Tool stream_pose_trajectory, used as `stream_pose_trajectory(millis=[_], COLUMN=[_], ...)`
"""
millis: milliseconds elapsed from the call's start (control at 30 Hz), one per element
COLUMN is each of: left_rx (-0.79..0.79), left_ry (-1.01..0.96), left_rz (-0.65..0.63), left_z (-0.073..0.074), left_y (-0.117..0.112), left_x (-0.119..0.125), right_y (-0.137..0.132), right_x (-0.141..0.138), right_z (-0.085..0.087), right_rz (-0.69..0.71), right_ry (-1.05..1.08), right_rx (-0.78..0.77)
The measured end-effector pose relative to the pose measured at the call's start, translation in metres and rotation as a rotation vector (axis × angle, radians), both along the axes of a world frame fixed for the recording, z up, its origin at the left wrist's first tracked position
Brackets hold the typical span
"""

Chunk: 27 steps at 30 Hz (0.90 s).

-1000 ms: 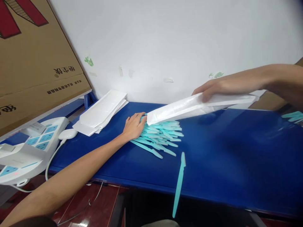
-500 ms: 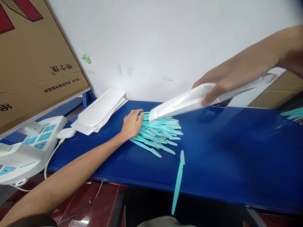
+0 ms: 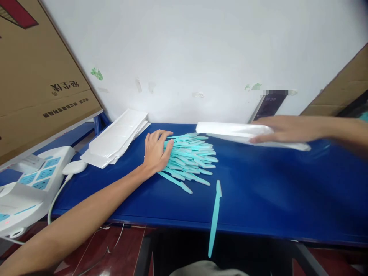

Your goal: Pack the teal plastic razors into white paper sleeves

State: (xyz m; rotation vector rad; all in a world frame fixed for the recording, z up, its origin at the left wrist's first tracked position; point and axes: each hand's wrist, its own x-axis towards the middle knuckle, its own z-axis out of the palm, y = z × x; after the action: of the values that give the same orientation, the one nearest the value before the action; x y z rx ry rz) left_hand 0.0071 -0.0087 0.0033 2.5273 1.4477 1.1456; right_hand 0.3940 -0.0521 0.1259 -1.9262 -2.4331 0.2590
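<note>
A heap of teal eyebrow razors [image 3: 191,157] lies on the blue table [image 3: 253,199]. My left hand [image 3: 156,150] rests against the heap's left end, fingers loosely spread, gripping none of them. One single razor [image 3: 214,218] lies apart, its handle jutting over the table's front edge. Right of the heap, my right hand [image 3: 273,130] grips a white plastic packet [image 3: 227,128], thumb on the near side, its left end close to the razors' tips. What the packet contains is hidden. Farther left lies a stack of flat white bags [image 3: 116,138].
A white power strip [image 3: 47,180] with a cabled white puck [image 3: 74,167] sits at the left. Behind it leans a large cardboard box [image 3: 43,76]. A phone [image 3: 271,103] stands against the white wall [image 3: 172,57]; another carton [image 3: 342,84] is at the right.
My right hand has lowered with the packet, now nearly level and farther from the heap. My left hand stays at the razors. The view has turned slightly right, uncovering the phone.
</note>
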Motion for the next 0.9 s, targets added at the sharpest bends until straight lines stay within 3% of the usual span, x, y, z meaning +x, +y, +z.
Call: stream_pose_trajectory(millis=[33,133,267,333,433,600,733,833,900], left_rx=[0.050,0.130,-0.045,-0.095,-0.148,-0.260,-0.255,-0.223,-0.198], left_ry=[-0.002,0.113,0.557,0.688,0.821,0.977,1.122,1.157,1.112], left_rz=[-0.026,-0.187,-0.587,-0.647,-0.582,-0.532,-0.493,-0.510,-0.525], left_z=[0.003,0.014,0.027,0.027,0.026,0.037,0.043,0.042,0.043], left_y=[-0.002,-0.017,-0.068,-0.098,-0.126,-0.129,-0.126,-0.122,-0.117], left_x=[-0.001,0.000,0.026,0.044,0.062,0.060,0.046,0.034,0.022], right_y=[-0.005,-0.020,-0.044,-0.058,-0.076,-0.088,-0.075,-0.059,-0.050], right_x=[0.017,0.074,0.139,0.158,0.167,0.153,0.162,0.190,0.208], right_z=[-0.017,-0.064,-0.102,-0.106,-0.100,-0.086,-0.087,-0.099,-0.111], right_rz=[0.000,-0.069,-0.196,-0.265,-0.314,-0.290,-0.230,-0.294,-0.337], right_ry=[-0.005,-0.027,0.108,0.229,0.435,0.645,0.418,0.073,-0.079], right_rx=[-0.029,0.082,0.163,0.184,0.196,0.146,0.226,0.382,0.394])
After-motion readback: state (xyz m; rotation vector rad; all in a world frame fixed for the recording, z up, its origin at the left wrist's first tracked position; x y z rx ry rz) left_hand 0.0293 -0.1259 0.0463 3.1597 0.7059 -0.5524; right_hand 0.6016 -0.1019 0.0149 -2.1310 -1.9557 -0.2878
